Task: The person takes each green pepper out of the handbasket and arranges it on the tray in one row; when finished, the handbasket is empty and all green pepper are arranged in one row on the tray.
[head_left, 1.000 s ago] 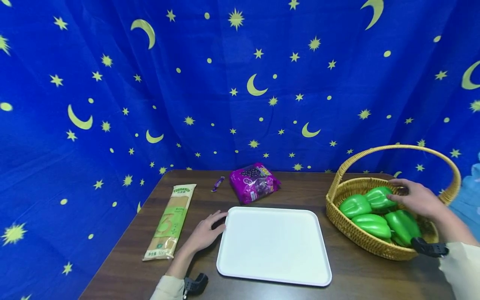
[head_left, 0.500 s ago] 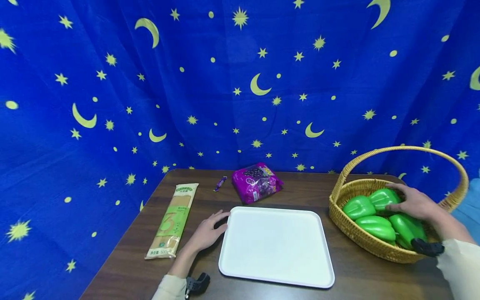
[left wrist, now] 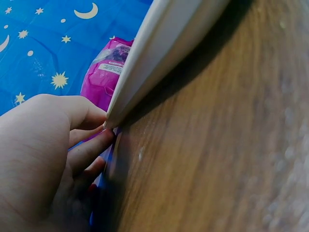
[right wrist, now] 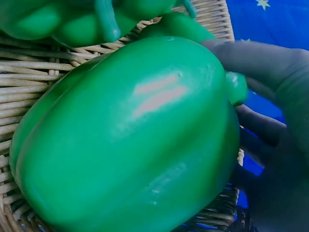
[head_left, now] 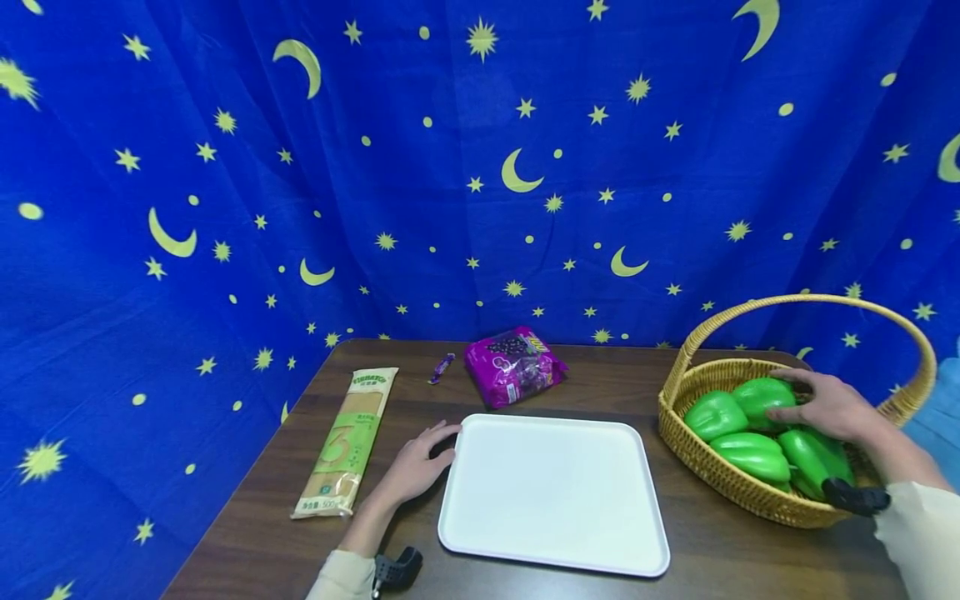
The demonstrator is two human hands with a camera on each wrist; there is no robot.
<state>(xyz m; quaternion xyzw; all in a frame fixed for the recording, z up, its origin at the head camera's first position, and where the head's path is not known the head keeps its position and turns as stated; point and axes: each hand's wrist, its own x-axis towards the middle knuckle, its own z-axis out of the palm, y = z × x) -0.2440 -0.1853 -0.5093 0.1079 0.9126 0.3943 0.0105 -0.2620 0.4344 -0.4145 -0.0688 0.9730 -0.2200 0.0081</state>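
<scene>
In the head view my left hand rests beside the far left corner of a white rectangular tray. Its thumb and fingertips touch the tray's rim, as the left wrist view shows. My right hand reaches into a wicker basket at the right. Thumb and fingers lie around the rear green bell pepper. Several other green bell peppers lie in the basket, one of them a large pepper filling the right wrist view. That pepper hides part of the right fingers.
A flat pack of noodles lies left of the left hand. Behind the tray are a purple bag and a small purple wrapped candy. The basket's tall handle arches over the peppers. A blue star-patterned cloth hangs behind.
My right hand has settled lower around the rear bell pepper, which has shifted slightly left. The left hand stays at the tray. The head view has turned a little.
</scene>
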